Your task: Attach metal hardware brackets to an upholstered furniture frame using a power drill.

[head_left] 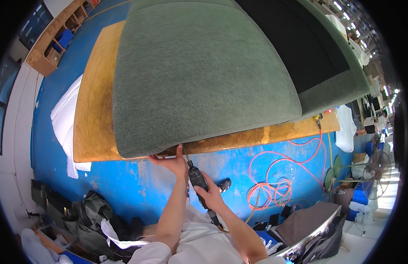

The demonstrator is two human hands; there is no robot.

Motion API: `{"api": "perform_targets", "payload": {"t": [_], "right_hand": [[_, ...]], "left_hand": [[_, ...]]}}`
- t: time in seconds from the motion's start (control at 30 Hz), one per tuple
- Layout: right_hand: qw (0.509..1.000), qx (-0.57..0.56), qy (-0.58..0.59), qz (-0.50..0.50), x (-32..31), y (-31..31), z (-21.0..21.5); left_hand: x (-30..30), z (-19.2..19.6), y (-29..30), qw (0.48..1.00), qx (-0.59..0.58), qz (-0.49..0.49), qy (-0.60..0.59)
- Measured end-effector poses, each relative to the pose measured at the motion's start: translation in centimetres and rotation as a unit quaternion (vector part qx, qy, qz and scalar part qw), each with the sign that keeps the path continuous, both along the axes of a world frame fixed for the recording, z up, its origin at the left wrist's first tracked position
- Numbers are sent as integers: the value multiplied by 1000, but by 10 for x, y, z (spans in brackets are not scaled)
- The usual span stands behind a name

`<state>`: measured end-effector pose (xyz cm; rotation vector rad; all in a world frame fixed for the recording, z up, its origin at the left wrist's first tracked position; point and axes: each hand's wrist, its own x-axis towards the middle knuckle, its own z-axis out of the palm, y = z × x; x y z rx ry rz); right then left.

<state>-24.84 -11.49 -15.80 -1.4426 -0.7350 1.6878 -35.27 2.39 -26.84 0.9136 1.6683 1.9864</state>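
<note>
A large grey-green upholstered sofa piece [199, 75] rests on a worn wooden worktable [94, 101], its near edge hanging close above the tabletop's front edge. My right hand [208, 192] is wrapped round a black inline power screwdriver [197, 178], whose thin bit points up and away toward the underside of the upholstery. Beside the bit, my left hand [171, 163] reaches up to the near edge with its fingers spread. Some of those fingertips are tucked at the underside, and any small part there is hidden.
A red air hose [269, 189] lies coiled on the blue floor to the right. White sheeting [65, 116] hangs off the table's left side. Dark fabric [96, 215] is heaped at lower left, a brown panel [305, 224] at lower right. A fan [378, 174] stands farther right.
</note>
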Motion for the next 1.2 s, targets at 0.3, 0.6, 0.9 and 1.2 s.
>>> {"api": "perform_targets", "payload": {"t": [0.3, 0.6, 0.9, 1.2], "right_hand": [[999, -3, 52, -2, 5, -17, -12], [995, 85, 42, -20, 5, -75, -35], [989, 134, -53, -34, -6, -46, -10], [985, 161, -53, -32, -9, -30, -6]], "left_hand": [[-80, 15, -60, 969, -144, -152, 134], [-58, 205, 0, 670, 74, -168, 720], [-52, 162, 33, 614, 132, -76, 774], [-50, 168, 29, 621, 125, -97, 767]]}}
